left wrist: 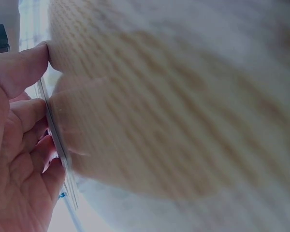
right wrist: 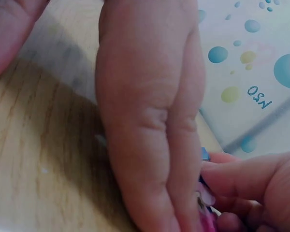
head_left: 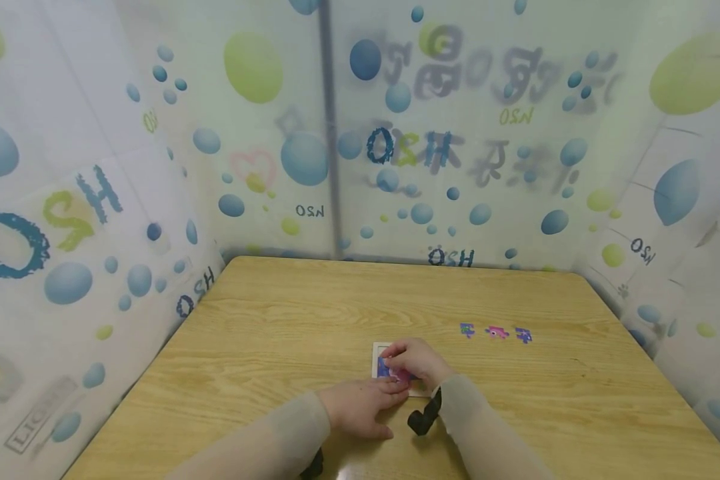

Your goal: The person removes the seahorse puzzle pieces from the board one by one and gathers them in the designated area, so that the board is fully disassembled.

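A small white-framed jigsaw puzzle (head_left: pixel 375 359) lies on the table, its picture blue and pink and partly covered by both hands. My left hand (head_left: pixel 363 405) rests across its near part with fingers extended. In the left wrist view those fingers lie along the thin edge of the puzzle board (left wrist: pixel 59 137), while the thumb reaches down to the tabletop. Over the puzzle's upper part, my right hand (head_left: pixel 419 360) bends its fingers and pinches at a blue puzzle piece (right wrist: pixel 205 154), mostly hidden by the fingertips. Pink printed pieces (right wrist: pixel 208 220) show just below it.
Three loose jigsaw pieces lie in a row to the right: a purple-green one (head_left: pixel 467 330), a pink one (head_left: pixel 497 332) and a purple one (head_left: pixel 523 335). The wooden table (head_left: pixel 264 313) is enclosed by a patterned curtain (head_left: pixel 252 153) at the back and sides.
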Available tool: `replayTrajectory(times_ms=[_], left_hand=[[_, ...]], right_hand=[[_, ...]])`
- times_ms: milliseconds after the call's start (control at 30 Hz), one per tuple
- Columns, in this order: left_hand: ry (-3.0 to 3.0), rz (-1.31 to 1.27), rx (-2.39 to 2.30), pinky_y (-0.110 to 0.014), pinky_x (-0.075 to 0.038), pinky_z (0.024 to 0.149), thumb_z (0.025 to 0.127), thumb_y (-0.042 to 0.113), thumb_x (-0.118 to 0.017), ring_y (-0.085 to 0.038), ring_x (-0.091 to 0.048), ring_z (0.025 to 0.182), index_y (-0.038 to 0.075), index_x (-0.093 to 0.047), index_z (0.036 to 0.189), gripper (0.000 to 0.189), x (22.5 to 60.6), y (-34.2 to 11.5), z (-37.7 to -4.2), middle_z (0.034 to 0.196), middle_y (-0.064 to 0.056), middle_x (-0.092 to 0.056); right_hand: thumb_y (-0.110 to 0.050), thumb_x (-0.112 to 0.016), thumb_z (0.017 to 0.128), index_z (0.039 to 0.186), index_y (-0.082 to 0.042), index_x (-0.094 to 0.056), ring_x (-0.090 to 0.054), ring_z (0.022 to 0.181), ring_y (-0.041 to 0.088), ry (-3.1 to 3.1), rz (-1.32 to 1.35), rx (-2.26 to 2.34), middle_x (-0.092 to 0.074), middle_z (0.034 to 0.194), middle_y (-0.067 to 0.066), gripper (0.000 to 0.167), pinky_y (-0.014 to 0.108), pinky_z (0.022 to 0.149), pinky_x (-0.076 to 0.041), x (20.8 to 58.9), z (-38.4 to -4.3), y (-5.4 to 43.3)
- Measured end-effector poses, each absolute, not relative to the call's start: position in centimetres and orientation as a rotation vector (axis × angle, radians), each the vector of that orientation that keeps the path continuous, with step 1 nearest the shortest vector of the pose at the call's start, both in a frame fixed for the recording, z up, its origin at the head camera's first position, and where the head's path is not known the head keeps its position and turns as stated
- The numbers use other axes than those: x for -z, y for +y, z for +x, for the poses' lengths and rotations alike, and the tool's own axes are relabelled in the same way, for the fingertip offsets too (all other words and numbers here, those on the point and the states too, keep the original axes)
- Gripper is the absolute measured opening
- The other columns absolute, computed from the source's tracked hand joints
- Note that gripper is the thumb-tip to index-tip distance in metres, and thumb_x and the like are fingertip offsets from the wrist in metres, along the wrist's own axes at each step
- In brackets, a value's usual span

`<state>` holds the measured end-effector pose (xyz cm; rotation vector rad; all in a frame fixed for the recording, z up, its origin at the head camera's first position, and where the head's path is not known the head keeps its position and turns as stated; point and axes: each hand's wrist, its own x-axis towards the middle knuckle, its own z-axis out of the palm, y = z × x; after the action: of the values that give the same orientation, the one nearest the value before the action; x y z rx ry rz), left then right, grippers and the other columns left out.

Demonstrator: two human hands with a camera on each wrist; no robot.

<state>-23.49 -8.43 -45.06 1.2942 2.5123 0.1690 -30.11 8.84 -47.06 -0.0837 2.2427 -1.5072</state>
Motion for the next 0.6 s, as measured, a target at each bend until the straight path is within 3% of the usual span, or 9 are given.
replayTrajectory(times_ms=[600], left_hand=[[2.522,1.307,-0.163,-0.025,-0.022,0.114,0.092,0.043,-0.058,-0.014,-0.023,0.143,0.011,-0.035,0.15,0.07,44.95,-8.43,-23.41,0.156,-0.004,-0.026]], right_hand=[[-0.007,-0.07,0.086,0.097,-0.004,-0.065,-0.054,0.073,0.018,2.23,-0.235,1.499,-0.058,0.083,0.004,0.013,0.026,0.063,-0.045,46.81,-30.14,9.53]])
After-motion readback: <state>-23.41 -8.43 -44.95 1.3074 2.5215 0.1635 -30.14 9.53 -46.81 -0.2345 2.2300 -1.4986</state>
